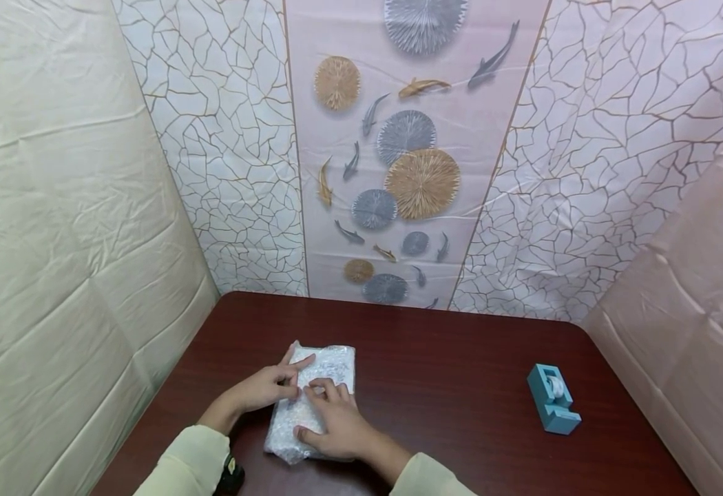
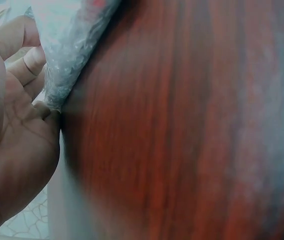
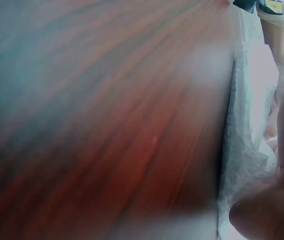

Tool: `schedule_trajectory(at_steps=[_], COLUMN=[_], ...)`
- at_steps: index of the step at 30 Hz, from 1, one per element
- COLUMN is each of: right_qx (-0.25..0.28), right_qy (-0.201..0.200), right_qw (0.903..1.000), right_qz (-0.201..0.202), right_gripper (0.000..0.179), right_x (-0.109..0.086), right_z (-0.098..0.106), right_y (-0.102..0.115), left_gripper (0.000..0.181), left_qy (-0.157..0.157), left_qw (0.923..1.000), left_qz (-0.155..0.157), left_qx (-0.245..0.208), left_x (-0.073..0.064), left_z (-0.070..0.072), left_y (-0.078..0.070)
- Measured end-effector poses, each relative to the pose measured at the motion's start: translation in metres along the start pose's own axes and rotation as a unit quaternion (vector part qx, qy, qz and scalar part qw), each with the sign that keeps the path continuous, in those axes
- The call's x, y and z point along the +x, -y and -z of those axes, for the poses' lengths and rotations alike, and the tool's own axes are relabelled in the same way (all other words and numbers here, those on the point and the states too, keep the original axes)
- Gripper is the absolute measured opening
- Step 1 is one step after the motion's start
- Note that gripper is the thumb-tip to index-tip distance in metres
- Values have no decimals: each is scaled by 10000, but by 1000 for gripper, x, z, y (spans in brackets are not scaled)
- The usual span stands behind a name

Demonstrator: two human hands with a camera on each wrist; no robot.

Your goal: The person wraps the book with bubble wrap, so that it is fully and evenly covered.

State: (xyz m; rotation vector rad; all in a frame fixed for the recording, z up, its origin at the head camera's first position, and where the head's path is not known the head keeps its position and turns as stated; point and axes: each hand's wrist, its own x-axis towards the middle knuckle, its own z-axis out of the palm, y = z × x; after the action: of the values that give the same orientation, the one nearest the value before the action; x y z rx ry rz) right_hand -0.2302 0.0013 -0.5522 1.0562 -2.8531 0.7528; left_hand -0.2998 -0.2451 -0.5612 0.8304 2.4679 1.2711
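A flat rectangular package in clear bubble wrap (image 1: 335,363) lies on the dark reddish-brown table. My left hand (image 1: 266,388) rests over its left side, with fingers spread onto the wrap and the thumb near the middle. From the right, my right hand (image 1: 341,421) lies across the package, its fingertips close to the left thumb. In the left wrist view, the fingers of the left hand (image 2: 19,100) touch a corner of the bubble wrap (image 2: 69,45). The right wrist view shows the package's wrapped edge (image 3: 244,130) beside the right hand (image 3: 277,200). What the wrap encloses is unclear.
A blue tape dispenser (image 1: 552,399) with a roll of clear tape stands on the table's right side. The wooden table (image 1: 448,386) extends between it and the package. Patterned curtains (image 1: 225,138) hang behind and at both sides. A dark device (image 1: 230,475) sits at the left wrist.
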Motion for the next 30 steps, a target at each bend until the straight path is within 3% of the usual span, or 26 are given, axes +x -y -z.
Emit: schedule_trajectory(at_steps=[10,20,30], right_qx=[-299,-424,41], right_qy=[-21,-104,-191], right_qw=[9995,9990,9998], right_qz=[34,126,68], right_gripper=[80,81,92], right_x=[1,0,-2], right_z=[-4,-3,-5], right_y=[-2,-1,-6], left_gripper=[23,22,21], left_qy=[-153,-109,-80], left_qw=[9996,9999,9996], left_qz=[71,-38,-193], left_qx=[220,45,181], left_x=[-1,-2,-4], left_z=[-4,-6,-5], left_y=[-4,-8,-7])
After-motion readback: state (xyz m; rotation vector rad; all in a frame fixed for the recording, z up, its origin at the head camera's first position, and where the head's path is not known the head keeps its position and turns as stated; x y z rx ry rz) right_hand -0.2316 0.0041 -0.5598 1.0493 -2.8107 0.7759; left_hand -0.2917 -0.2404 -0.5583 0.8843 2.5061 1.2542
